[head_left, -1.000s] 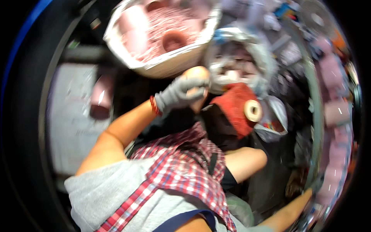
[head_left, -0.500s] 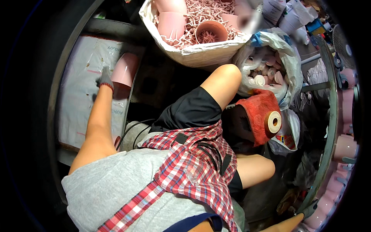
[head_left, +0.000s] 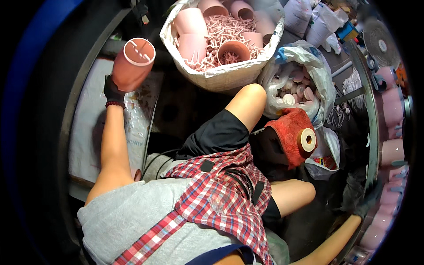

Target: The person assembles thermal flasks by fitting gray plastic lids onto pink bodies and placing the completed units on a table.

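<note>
My left hand (head_left: 114,92), in a dark glove with a red cuff, grips the lower part of a pink plastic cup (head_left: 128,73) above the white-covered board (head_left: 84,150) at left. The cup's open end is up and turned away, with a few pale bits inside its rim. At the far right my right hand (head_left: 369,203), in a dark glove, reaches to the row of glossy pink pieces (head_left: 393,145) behind a metal rail. Its fingers are blurred and dark, so their grip is hidden.
Ahead stands a large white sack (head_left: 225,77) of pink cups and short pink sticks. Right of it, a clear plastic bag (head_left: 324,88) holds small pale caps. Nearby, a tape roll (head_left: 308,139) rests on red cloth (head_left: 289,128). The metal rail (head_left: 373,119) curves along the right side.
My left hand has raised the cup off the white-covered board and tipped its opening upward. My right hand has moved farther forward along the pink pieces at right.
</note>
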Available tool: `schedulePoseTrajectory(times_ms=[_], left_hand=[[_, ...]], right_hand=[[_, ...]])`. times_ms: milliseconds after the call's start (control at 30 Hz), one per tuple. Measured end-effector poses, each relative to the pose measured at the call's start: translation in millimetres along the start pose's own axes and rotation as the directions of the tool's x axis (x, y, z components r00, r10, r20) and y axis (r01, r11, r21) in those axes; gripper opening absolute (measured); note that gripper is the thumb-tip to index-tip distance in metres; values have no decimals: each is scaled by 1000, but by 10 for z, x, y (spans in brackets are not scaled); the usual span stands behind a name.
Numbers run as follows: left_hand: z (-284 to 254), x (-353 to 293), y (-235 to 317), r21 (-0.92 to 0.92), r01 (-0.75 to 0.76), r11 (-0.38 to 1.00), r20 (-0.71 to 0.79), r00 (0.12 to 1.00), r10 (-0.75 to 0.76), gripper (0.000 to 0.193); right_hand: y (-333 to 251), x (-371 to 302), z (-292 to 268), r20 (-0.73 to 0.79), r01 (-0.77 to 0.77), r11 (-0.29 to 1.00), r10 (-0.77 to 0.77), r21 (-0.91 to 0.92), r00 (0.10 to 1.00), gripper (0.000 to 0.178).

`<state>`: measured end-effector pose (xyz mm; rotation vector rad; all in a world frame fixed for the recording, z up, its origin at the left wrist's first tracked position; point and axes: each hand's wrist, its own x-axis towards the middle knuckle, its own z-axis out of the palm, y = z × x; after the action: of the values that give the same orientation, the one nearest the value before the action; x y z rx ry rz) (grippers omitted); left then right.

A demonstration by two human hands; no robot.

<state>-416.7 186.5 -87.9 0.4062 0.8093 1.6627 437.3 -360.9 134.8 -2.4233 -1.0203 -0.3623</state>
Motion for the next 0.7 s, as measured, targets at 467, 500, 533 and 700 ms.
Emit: schedulePoseTrajectory(times_ms=[467, 500, 533, 700], left_hand=[[2221, -772, -674, 13, 40, 999, 860, 510, -32, 37], [2253, -811, -809, 130, -111, 985, 740, 672, -22, 37], [2426, -1103, -873, 122, -113, 986, 742, 671, -14, 32], [2753, -1702, -1218, 464, 299, 834, 653, 521, -550, 28]], right_hand=[[-4332, -981, 1440, -264, 729, 468, -719, 499, 643, 51], [-4342, -988, 1442, -279, 746, 493, -716, 447, 640, 50], [-4323, -991, 1424, -290, 762, 518, -716, 388, 635, 50], [-4187, -1037, 1328, -153, 738, 602, -733, 305, 662, 44]])
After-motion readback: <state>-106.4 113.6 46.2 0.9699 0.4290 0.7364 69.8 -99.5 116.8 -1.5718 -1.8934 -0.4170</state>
